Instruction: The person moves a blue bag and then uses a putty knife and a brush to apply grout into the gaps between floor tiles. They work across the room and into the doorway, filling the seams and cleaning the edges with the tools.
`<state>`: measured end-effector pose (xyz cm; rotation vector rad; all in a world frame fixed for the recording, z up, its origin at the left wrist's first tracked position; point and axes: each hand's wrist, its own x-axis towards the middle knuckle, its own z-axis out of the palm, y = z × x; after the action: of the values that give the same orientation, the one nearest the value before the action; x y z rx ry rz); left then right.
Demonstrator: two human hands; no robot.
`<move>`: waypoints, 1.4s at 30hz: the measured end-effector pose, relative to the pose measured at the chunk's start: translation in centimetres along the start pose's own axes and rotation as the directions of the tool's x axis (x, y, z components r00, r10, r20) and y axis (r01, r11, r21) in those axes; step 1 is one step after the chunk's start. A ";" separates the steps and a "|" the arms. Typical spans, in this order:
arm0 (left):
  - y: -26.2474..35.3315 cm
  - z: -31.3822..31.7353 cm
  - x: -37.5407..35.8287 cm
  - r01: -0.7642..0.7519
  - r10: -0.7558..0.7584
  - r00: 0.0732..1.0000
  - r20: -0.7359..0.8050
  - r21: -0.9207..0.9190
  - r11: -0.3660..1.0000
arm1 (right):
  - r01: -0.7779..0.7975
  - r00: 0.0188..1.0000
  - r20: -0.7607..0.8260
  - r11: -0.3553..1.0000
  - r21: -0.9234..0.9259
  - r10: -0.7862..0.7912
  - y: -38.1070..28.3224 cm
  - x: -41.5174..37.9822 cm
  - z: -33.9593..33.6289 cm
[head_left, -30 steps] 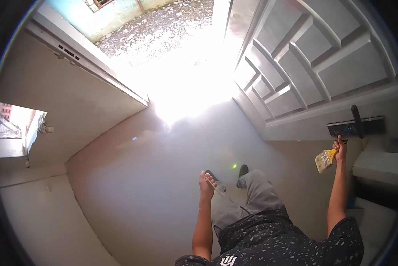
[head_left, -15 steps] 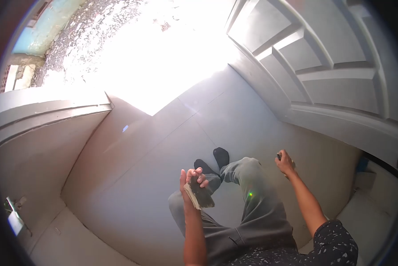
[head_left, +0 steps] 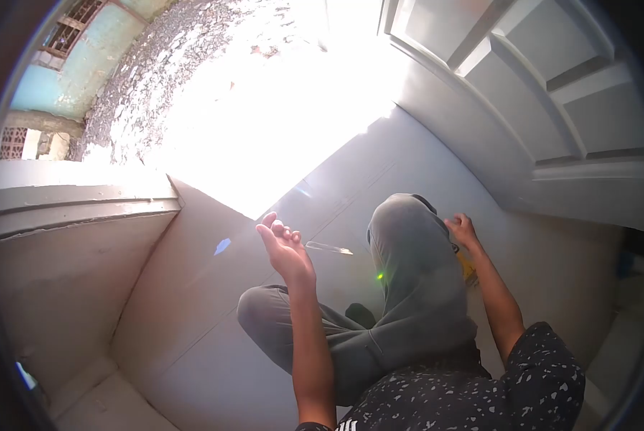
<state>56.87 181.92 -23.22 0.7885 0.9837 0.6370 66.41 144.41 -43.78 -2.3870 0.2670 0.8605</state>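
Note:
My left hand (head_left: 287,253) is raised over the floor, thumb up and fingers curled. Right at its fingertips is a flat thing with a thin pale edge (head_left: 329,248), its face washed out against the bright floor. On the other side of my bent knee, my right hand (head_left: 463,231) is closed with its fingers curled. A yellow thing (head_left: 468,269) shows partly behind that wrist, with a dark bit above it. I cannot tell what the right hand grips.
Grey trousers (head_left: 415,266) cover my bent legs, and a dark sock (head_left: 360,314) shows between them. A white panelled door (head_left: 509,93) stands at the right. Beyond the glaring doorway are gravel (head_left: 164,72) and a pale blue wall (head_left: 56,93). A low wall (head_left: 63,266) is at left.
My left hand has moved up and away from my body, and the dark flat thing has turned to show mostly its edge. My knees are bent more; the right hand has risen slightly.

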 end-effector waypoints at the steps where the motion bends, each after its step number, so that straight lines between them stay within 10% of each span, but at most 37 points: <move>1: 0.8 0.9 0.4 -0.073 0.075 0.996 -0.040 0.046 0.996 | -0.023 0.990 0.139 0.915 0.403 -0.036 -6.6 -1.6 -2.6; 4: 3.0 6.8 1.0 -0.097 0.103 0.994 -0.038 0.123 0.988 | 0.323 0.771 0.139 0.570 0.755 -0.621 -21.1 -5.3 -5.8; 6: 5.5 9.7 5.0 -0.232 0.202 0.973 0.115 0.425 0.875 | 0.451 0.624 0.391 0.721 0.526 -0.676 -28.2 -4.0 -5.8; 8: 14.0 8.3 10.0 -0.692 0.481 0.721 0.498 0.543 0.476 | 0.499 0.624 0.481 0.788 0.361 -0.615 -31.9 -1.1 -4.8; 10: 22.7 5.9 11.6 -0.814 0.623 0.482 0.616 0.579 0.057 | 0.778 0.627 0.235 0.613 -0.137 -0.743 -33.7 2.9 -3.2; 13: 23.8 2.1 7.7 -0.758 0.545 0.604 0.582 0.631 0.166 | 0.699 0.693 0.308 0.712 -0.065 -0.652 -33.2 4.2 2.2; 18: 12.1 -7.6 -0.6 -0.372 0.023 0.924 0.381 0.885 0.281 | 0.861 0.479 0.557 0.487 -0.147 -0.678 -29.7 1.8 14.3; 22: 5.8 -10.4 -7.2 -0.224 -0.172 0.954 0.246 0.965 0.135 | 0.848 0.516 0.538 0.487 -0.210 -0.666 -28.3 0.1 21.8; 24: 5.9 -10.7 -8.5 -0.153 -0.108 0.985 0.133 0.968 -0.200 | 0.833 0.551 0.508 0.472 -0.289 -0.662 -28.0 -1.2 24.1; 25: 5.9 -11.1 -8.5 -0.138 -0.105 0.987 0.119 0.970 -0.198 | 0.815 0.578 0.455 0.444 -0.373 -0.678 -28.1 -1.6 24.8; 27: 6.6 -12.1 -8.7 0.014 0.088 0.995 -0.041 0.958 0.287 | 0.779 0.627 0.454 0.529 -0.338 -0.633 -28.2 -1.9 25.5; 30: 8.6 -14.6 -8.1 -0.034 -0.098 0.992 0.080 0.916 0.400 | 0.679 0.626 0.545 0.734 -0.029 -0.558 -28.9 -2.5 24.5; 32: 9.1 -16.7 -5.8 -0.078 -0.216 0.953 0.213 0.860 0.505 | 0.505 0.496 0.605 0.773 0.383 -0.623 -28.3 -4.0 23.7; 34: 7.5 -18.3 -2.0 -0.152 -0.024 0.981 0.191 0.847 0.509 | 0.202 0.048 0.813 0.802 0.561 -0.581 -28.3 -6.8 21.9; 35: 6.3 -18.8 -0.8 -0.150 -0.022 0.982 0.188 0.841 0.519 | 0.240 -0.013 0.825 0.799 0.551 -0.565 -27.8 -8.3 21.6; 36: 5.1 -19.4 0.4 -0.085 -0.264 0.938 0.224 0.888 0.451 | 0.275 -0.075 0.834 0.793 0.544 -0.546 -27.4 -9.6 21.4; 39: 4.1 -21.6 0.3 0.208 -0.675 0.723 0.145 0.886 0.414 | 0.412 -0.025 0.835 0.755 0.510 -0.550 -27.2 -11.8 20.6; 42: 6.4 -21.6 -0.8 0.084 -0.238 0.971 0.012 0.917 0.390 | 0.810 0.271 0.478 0.466 0.357 -0.836 -26.4 -9.4 22.6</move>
<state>36.33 191.12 -24.78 1.6757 1.2505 -0.2468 57.11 178.98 -39.84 -1.6274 -1.1548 0.9531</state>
